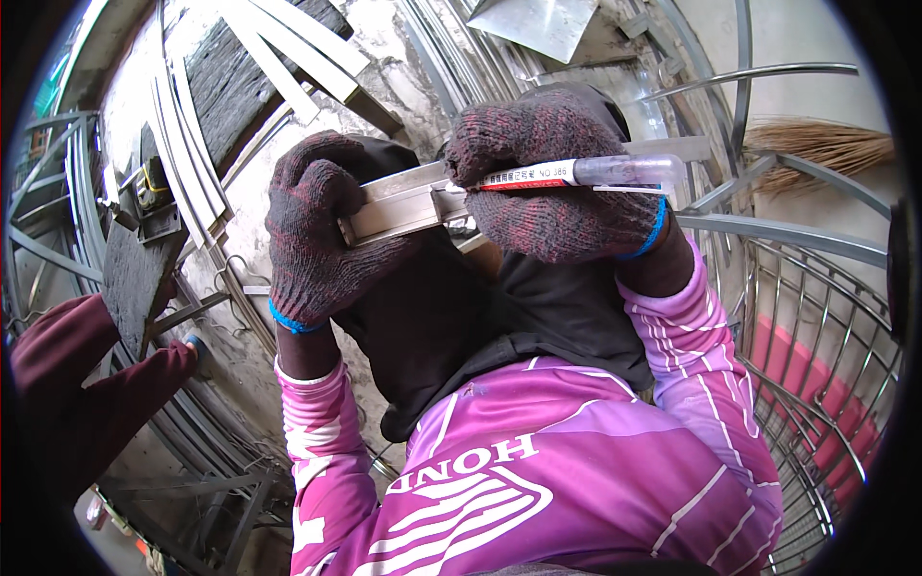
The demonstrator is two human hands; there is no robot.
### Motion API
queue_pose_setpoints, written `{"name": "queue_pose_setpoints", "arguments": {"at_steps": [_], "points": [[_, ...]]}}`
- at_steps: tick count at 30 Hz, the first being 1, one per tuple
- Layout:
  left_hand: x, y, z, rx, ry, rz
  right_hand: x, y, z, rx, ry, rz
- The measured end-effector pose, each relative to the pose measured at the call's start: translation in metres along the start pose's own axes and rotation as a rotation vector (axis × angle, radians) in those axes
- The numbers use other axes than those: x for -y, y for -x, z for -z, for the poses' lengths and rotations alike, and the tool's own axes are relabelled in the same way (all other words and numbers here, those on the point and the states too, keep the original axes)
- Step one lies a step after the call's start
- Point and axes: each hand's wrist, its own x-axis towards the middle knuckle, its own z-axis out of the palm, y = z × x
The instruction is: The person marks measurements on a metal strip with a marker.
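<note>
Dark knitted gloves with blue cuffs cover both my hands, which are raised over my knees. My left hand (315, 230) grips the end of a short silver metal channel piece (394, 215), thumb and fingers wrapped around it. Pinched in my right hand (567, 223) is a marker pen (533, 177), white and red with a clear cap pointing right. Its other end is at the channel's right edge; the right fingers hide exactly where it touches. A flat grey metal strip (677, 148) shows beyond the right hand; whether it joins the channel piece I cannot tell.
Long metal strips (288, 48) and a dark wooden board (216, 91) lie ahead to the left. A person's maroon sleeve (72, 336) enters at left. On the right are a metal-rod rack (816, 326), bent metal bars (788, 228) and a straw broom (816, 149).
</note>
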Motion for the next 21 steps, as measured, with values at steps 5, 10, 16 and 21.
{"name": "queue_pose_setpoints", "arguments": {"at_steps": [5, 10, 16, 21], "points": [[0.001, 0.001, 0.001, 0.009, 0.01, 0.017, -0.005, -0.001, -0.002, 0.001, 0.022, 0.083], [0.001, 0.001, 0.001, -0.003, 0.008, 0.001, 0.0, -0.003, -0.001, 0.035, 0.026, 0.03], [0.003, -0.001, -0.001, -0.014, 0.018, -0.052, 0.001, 0.002, 0.009, -0.152, -0.104, 0.118], [0.003, 0.002, 0.005, 0.072, -0.031, -0.01, 0.017, 0.021, 0.041, -0.276, -0.126, -0.148]]}}
